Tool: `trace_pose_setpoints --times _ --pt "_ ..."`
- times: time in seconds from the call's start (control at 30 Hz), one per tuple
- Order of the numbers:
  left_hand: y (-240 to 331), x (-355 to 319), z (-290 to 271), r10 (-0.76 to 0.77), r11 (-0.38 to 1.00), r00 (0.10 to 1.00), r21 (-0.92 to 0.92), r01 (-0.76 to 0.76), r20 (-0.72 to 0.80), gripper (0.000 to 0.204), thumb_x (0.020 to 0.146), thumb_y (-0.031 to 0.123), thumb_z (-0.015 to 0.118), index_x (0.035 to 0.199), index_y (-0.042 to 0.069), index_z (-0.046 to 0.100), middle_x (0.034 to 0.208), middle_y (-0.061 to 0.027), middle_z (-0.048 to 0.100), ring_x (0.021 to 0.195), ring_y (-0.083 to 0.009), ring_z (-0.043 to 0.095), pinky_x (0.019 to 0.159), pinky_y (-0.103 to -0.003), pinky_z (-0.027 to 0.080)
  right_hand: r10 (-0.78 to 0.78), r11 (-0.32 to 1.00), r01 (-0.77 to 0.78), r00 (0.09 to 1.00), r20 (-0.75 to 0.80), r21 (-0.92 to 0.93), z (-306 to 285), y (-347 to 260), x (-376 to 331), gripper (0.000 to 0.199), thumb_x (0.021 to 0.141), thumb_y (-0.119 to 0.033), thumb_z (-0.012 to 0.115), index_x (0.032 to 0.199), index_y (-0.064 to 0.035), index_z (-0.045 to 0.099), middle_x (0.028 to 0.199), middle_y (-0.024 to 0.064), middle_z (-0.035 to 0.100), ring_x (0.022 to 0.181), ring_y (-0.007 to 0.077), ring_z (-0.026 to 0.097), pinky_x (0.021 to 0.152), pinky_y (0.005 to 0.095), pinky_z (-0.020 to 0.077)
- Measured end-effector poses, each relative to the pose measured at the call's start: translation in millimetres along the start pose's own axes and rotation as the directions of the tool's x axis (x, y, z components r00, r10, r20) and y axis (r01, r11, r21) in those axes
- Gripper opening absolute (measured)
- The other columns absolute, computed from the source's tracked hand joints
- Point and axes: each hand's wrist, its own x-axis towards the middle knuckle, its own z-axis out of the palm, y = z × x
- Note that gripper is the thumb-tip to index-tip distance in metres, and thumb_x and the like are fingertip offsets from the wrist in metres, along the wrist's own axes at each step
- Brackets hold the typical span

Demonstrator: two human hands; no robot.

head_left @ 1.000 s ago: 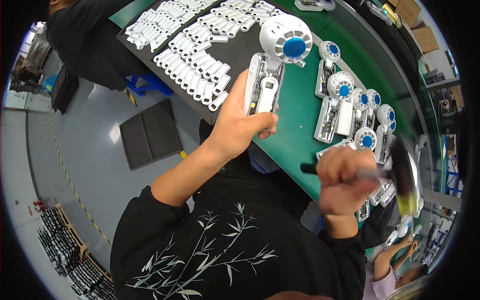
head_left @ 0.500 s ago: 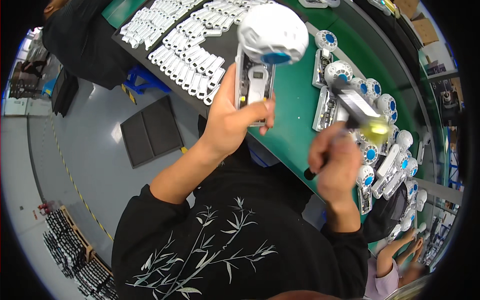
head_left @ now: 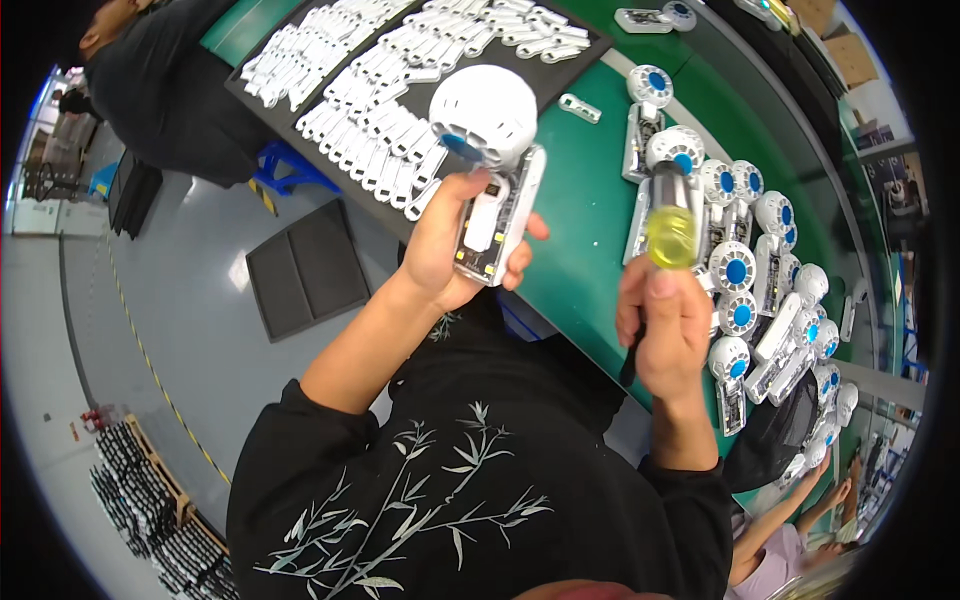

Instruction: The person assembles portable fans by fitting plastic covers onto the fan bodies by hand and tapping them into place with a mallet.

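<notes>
My left hand point(head_left: 437, 240) is wrapped round the handle of a white fan-like handheld device point(head_left: 484, 105). Its big round head points up and away, with a blue disc partly showing underneath. The clear handle shows a circuit board and a white oblong piece with a small dark window. In my right hand point(head_left: 672, 330) is a mallet point(head_left: 671, 235), its clear yellow face turned toward me. The black end of its handle pokes out below the fist. The mallet is apart from the device, to its right.
Several similar devices point(head_left: 738, 272) crowd the green table point(head_left: 575, 200) at right. A black tray point(head_left: 590, 58) at the far left holds rows of white oblong pieces point(head_left: 350, 125); one loose piece point(head_left: 580, 108) lies beside it. Other people are at left point(head_left: 165, 85) and lower right point(head_left: 775, 560).
My left hand has lowered the device, tilting its head leftward. The mallet has swung round from pointing right, so its yellow face now faces me. One loose white piece on the table has come into view.
</notes>
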Motion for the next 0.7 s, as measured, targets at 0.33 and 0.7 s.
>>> trace_pose_setpoints --times 0.33,0.7 --pt "-27 17 8 0.313 0.873 0.923 0.45 -0.186 -0.225 0.057 0.096 0.043 0.032 0.128 -0.003 0.042 0.115 -0.0189 0.057 0.098 -0.0287 0.06 0.084 -0.041 0.05 -0.32 0.837 0.22 0.94 -0.122 -0.501 23 56 26 0.05 0.093 -0.022 0.058 0.133 0.003 0.04 0.098 0.0107 0.058 0.091 0.02 0.057 0.079 0.0353 0.0498" --pt "-58 16 11 0.174 -0.365 0.944 0.909 -0.202 0.28 0.066 0.087 0.044 0.06 0.135 0.001 0.044 0.146 -0.0239 0.031 0.135 -0.0441 0.027 0.11 -0.054 0.021 0.199 0.91 -0.295 0.928 -0.316 -0.292 -101 -41 101 0.047 0.087 -0.05 0.059 0.084 -0.0033 0.056 0.052 0.0011 0.049 0.04 0.0096 0.044 0.04 0.0258 0.0341"
